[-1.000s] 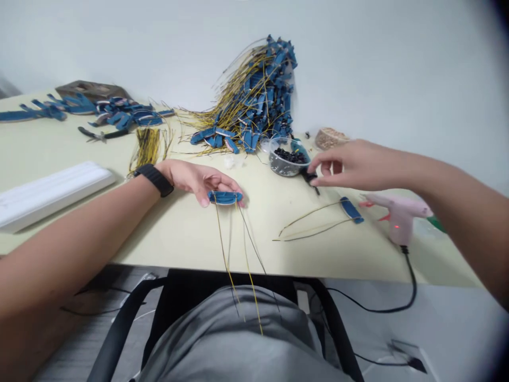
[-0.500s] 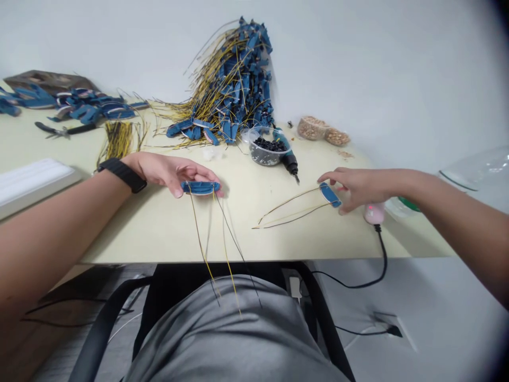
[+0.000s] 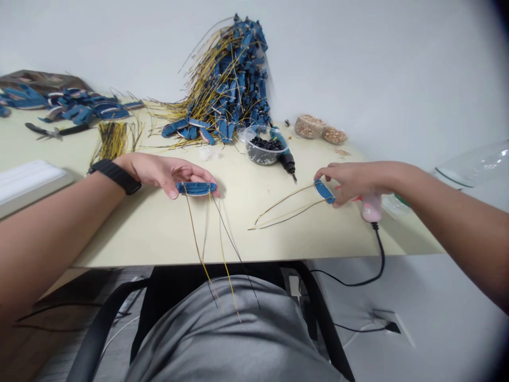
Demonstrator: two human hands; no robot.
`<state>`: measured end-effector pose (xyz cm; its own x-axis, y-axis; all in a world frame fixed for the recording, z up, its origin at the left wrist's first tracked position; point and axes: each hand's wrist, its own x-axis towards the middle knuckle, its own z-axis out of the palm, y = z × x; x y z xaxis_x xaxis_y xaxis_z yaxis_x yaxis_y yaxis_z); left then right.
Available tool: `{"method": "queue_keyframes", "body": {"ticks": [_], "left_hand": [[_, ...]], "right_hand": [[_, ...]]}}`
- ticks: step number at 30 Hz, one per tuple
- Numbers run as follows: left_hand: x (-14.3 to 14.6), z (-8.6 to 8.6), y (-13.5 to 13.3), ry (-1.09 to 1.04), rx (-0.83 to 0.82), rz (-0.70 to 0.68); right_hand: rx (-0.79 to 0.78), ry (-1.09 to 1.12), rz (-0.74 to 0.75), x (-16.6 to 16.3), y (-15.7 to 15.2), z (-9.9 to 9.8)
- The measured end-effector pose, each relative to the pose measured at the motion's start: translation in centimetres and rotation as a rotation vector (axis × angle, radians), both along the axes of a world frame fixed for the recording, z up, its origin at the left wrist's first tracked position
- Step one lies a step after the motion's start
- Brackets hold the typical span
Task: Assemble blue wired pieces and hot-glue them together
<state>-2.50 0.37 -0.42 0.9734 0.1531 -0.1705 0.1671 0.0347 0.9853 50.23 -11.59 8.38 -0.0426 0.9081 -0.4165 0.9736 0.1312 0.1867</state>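
Observation:
My left hand point(image 3: 165, 172), with a black watch on the wrist, pinches a blue flat piece point(image 3: 196, 188) on the pale table point(image 3: 159, 233); thin yellow and black wires hang from it over the table edge onto my lap. My right hand point(image 3: 352, 181) closes its fingers on a second blue piece point(image 3: 324, 191) whose two long wires point(image 3: 280, 209) trail left across the table. Under that hand lies a pink glue gun point(image 3: 371, 207) with a black cord.
A tall heap of blue pieces with yellow wires point(image 3: 228, 85) leans on the wall. Before it stand a clear bowl of black beads point(image 3: 263, 148) and a blue-handled tool point(image 3: 286, 155). Pliers point(image 3: 51, 131), more blue pieces point(image 3: 79, 109) and a white block point(image 3: 27, 183) lie left.
My right hand left the tool beside the bead bowl, moved right and took hold of the second blue piece. The left hand has kept its grip; the view shifted right.

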Motion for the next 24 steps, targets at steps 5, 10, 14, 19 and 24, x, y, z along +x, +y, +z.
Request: {"method": "queue_keyframes", "body": {"ticks": [5,10,14,19,24], "left_hand": [[-0.2,-0.7,0.5,0.016,0.042,0.016],[-0.3,-0.9,0.7,0.001,0.121,-0.008],[-0.3,-0.8,0.7,-0.004,0.113,-0.017],[-0.2,-0.5,0.5,0.022,0.097,-0.005],[-0.3,-0.8,0.6,0.008,0.104,-0.004]], "right_hand": [[-0.095,0.030,-0.047,-1.2,0.5,0.8],[-0.071,-0.059,-0.001,-0.8,2.8,0.3],[-0.063,-0.096,0.033,-0.4,5.0,-0.1],[-0.045,-0.127,0.025,-0.6,7.3,-0.1],[-0.034,-0.123,-0.021,-0.8,8.9,-0.3]]}}
